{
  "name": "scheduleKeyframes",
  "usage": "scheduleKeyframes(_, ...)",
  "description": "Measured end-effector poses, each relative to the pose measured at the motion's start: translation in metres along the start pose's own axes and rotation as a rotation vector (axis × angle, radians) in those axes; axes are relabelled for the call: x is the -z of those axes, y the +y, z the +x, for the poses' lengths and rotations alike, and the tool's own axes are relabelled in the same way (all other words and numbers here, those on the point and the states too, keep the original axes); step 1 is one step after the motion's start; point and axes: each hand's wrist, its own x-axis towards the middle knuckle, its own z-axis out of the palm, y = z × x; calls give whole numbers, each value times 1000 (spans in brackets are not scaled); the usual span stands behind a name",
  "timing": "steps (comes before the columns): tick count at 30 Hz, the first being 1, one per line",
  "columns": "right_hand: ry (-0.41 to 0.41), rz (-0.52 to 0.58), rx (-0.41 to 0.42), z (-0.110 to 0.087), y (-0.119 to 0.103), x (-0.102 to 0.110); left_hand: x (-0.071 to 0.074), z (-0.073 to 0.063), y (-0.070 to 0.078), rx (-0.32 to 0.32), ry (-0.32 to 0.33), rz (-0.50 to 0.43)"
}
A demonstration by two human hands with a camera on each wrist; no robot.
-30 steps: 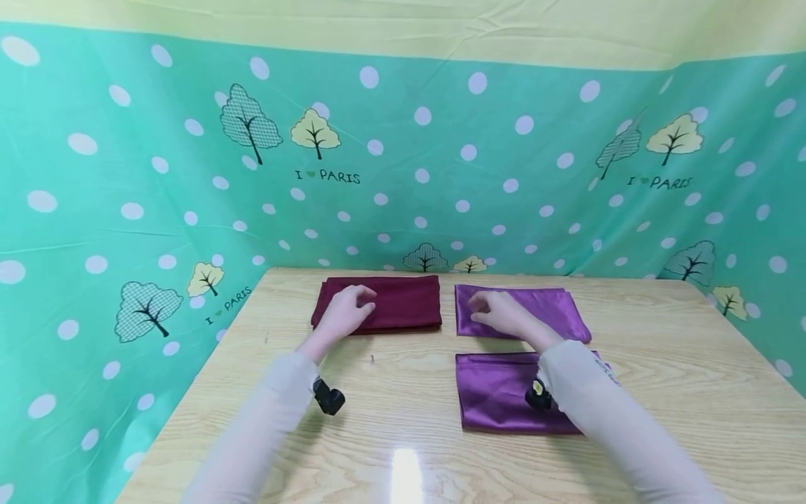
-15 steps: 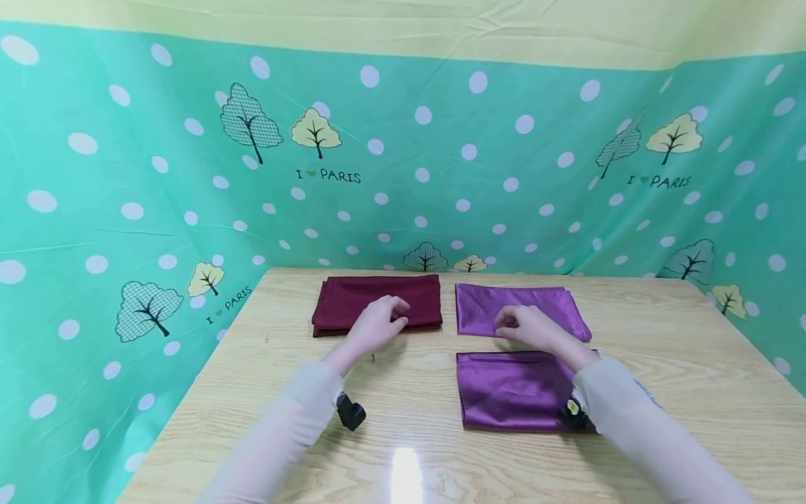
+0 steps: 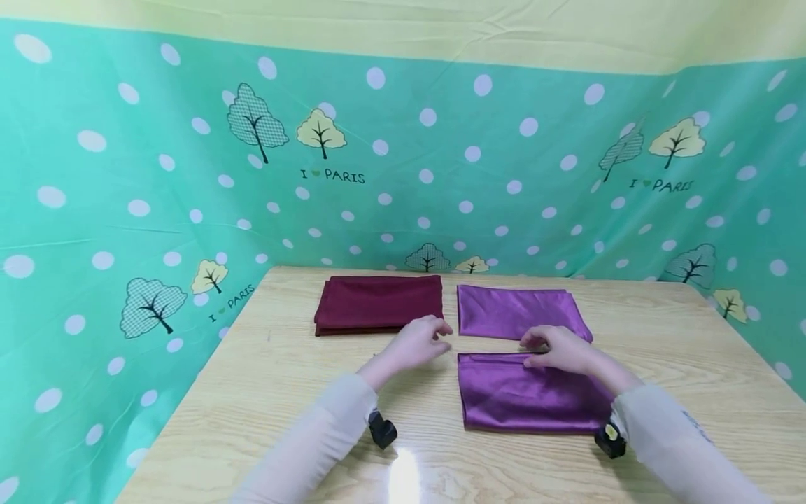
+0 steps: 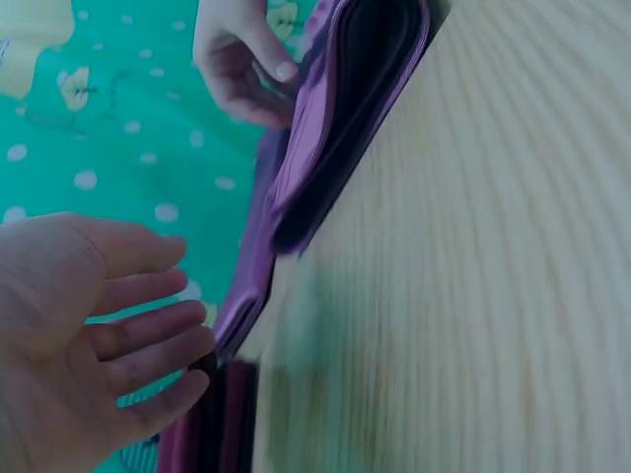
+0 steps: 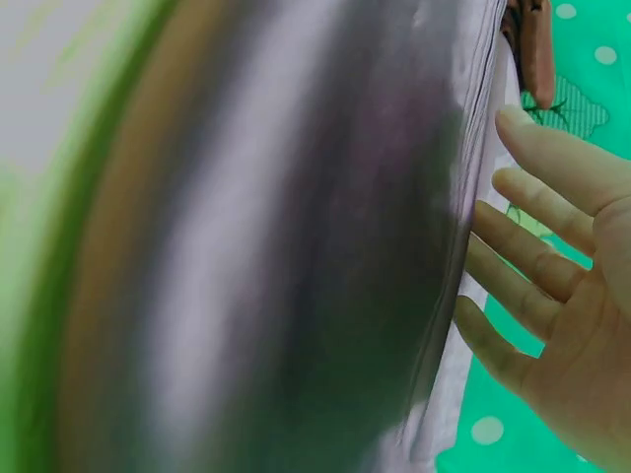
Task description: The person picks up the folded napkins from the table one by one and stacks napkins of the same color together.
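Three folded satin cloths lie on the table. The maroon cloth (image 3: 380, 301) is at the back left, a lighter purple cloth (image 3: 513, 309) at the back right, and a darker purple cloth (image 3: 529, 399) in front of that. My left hand (image 3: 415, 343) hovers by the maroon cloth's front right corner; in the left wrist view its fingers (image 4: 158, 345) extend loosely and hold nothing. Over the darker purple cloth's far edge is my right hand (image 3: 565, 351). Its fingers (image 5: 532, 246) are spread in the right wrist view, with nothing gripped; whether they touch the cloth I cannot tell.
The wooden table (image 3: 283, 392) reaches back to a green dotted curtain (image 3: 390, 175), which also hangs along both sides. Each wrist wears a small black camera (image 3: 382, 430). A bright light reflection (image 3: 404, 479) shows on the table's near part.
Both hands have drawn back toward me and to the right, away from the maroon and lighter purple cloths. The cloths stay in place on the table.
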Motion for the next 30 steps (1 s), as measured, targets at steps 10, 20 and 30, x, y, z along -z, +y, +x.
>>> scheduleKeyframes(10,13,-3,23,-15,14,4,-20,7,21,7,-143,72)
scheduleKeyframes(20,9,-52,37,-24,25,13,-24,15,27,-58,-187,195)
scheduleKeyframes(30,0,-39,-13,-44,36,15,-34,17,30,-79,-181,302)
